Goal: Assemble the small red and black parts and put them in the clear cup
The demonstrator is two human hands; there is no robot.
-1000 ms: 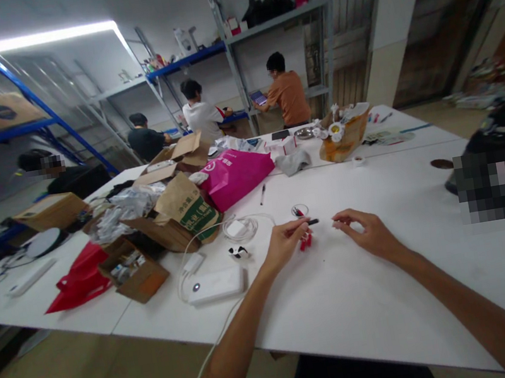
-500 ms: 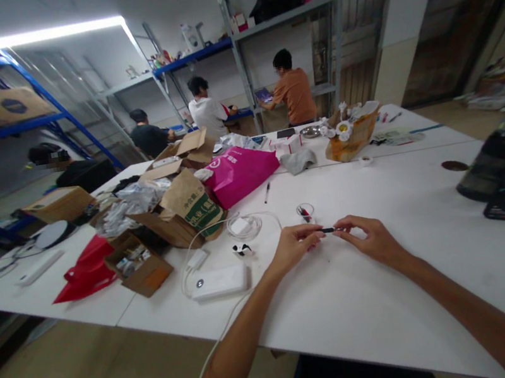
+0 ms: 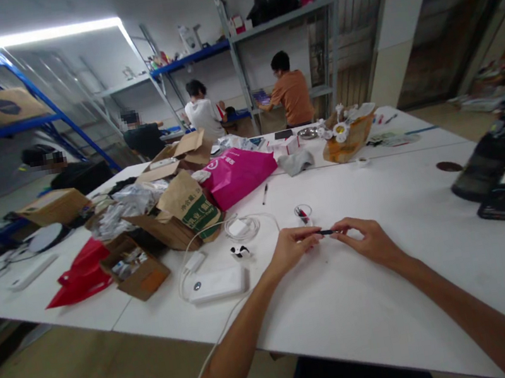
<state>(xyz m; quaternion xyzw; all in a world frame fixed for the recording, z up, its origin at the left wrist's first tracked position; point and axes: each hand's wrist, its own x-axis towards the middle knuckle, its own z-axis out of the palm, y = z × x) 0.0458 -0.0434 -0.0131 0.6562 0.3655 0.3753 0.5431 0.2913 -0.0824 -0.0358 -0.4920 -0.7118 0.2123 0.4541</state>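
Note:
My left hand [image 3: 293,249] and my right hand [image 3: 370,239] meet over the white table [image 3: 396,307], each pinching one end of a small dark stick-like object [image 3: 325,232] between thumb and fingers. The object is thin and black; I cannot make out what it is. Just beyond the hands stands a small clear cup [image 3: 303,213] with red pieces in it. A black pen [image 3: 265,194] lies farther back on the table.
To the left lie a white power bank [image 3: 217,283] with coiled white cable [image 3: 242,227], brown paper bags [image 3: 184,212], a pink bag [image 3: 237,175], cardboard boxes and a red bag [image 3: 82,277]. Dark devices [image 3: 504,175] sit at the right. Several people sit at the far shelves.
A second ago only my left hand held the dark object. My right hand has come in and taken its other end; both hands now hold it still.

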